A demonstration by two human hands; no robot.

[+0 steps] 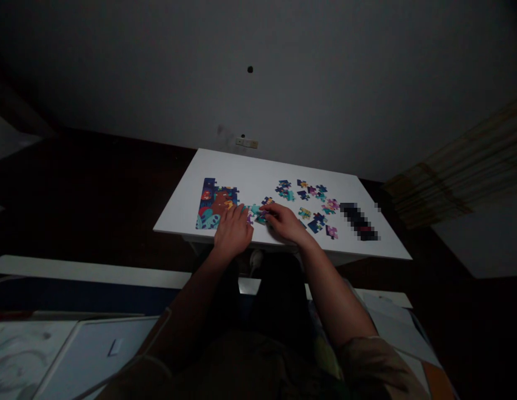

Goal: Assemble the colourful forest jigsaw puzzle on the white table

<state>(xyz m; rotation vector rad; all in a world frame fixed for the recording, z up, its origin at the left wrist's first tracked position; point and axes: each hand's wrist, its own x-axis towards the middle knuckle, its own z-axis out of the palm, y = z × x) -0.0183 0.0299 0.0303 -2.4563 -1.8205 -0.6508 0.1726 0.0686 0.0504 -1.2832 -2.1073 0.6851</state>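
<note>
The puzzle [210, 208], partly joined, lies flat at the left of the white surface [250, 178], close to the person's edge. The left hand [233, 230] rests over its lower right part and hides some of it; the fingers are stretched out and set close together, and whether they grip anything cannot be told. The right hand [286, 222] is just beside, its thumb and fingers brought narrow at a teal piece [261, 219]; whether they pinch it cannot be told.

Other pieces [305, 213] lie scattered to the right, some overlapping or touching, others apart. Beyond them, near the right end of the surface, lies a dark item [358, 221], blocked out by coarse pixels.

At lower left, a grey panel [100, 350] with a pale rim bears a small white patch; whether it is a tray cannot be told. A thin cable [160, 361] passes by the left forearm. Papers [392, 316] lie beside the right arm. Behind the surface, a socket [247, 143] sits low on the wall [304, 83], and a curtain [425, 178] hangs at the right.
</note>
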